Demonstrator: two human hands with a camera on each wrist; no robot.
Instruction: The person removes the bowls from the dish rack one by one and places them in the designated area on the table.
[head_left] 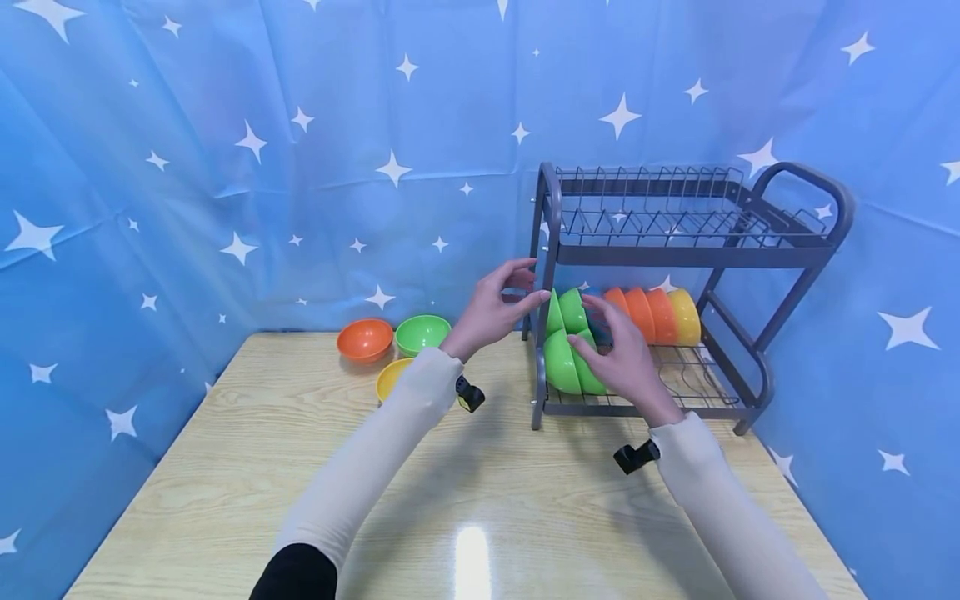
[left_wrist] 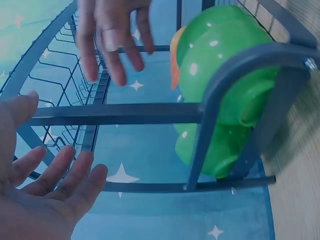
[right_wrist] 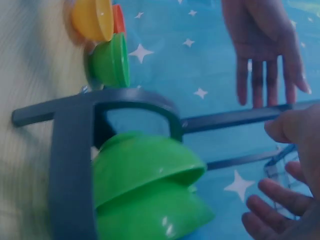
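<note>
My left hand [head_left: 495,308] is beside the left post of a dark two-tier dish rack [head_left: 693,257], its fingers spread and holding nothing. In front of the lower shelf, my right hand [head_left: 626,358] has its fingers parted close to several green bowls [head_left: 562,362]. These bowls stand on edge at the shelf's left end, some above others. The right wrist view shows a gap between the right fingers [right_wrist: 277,195] and the green bowls [right_wrist: 145,165]. Right of them, orange bowls [head_left: 640,317] and a yellow bowl [head_left: 686,317] stand in a row, with something blue partly hidden behind the right hand.
Left of the rack, an orange bowl [head_left: 365,340], a green bowl [head_left: 422,333] and a yellow bowl [head_left: 390,379] sit on the wooden table [head_left: 247,467]. The left forearm partly covers the yellow one. A blue star-patterned curtain [head_left: 337,167] hangs behind.
</note>
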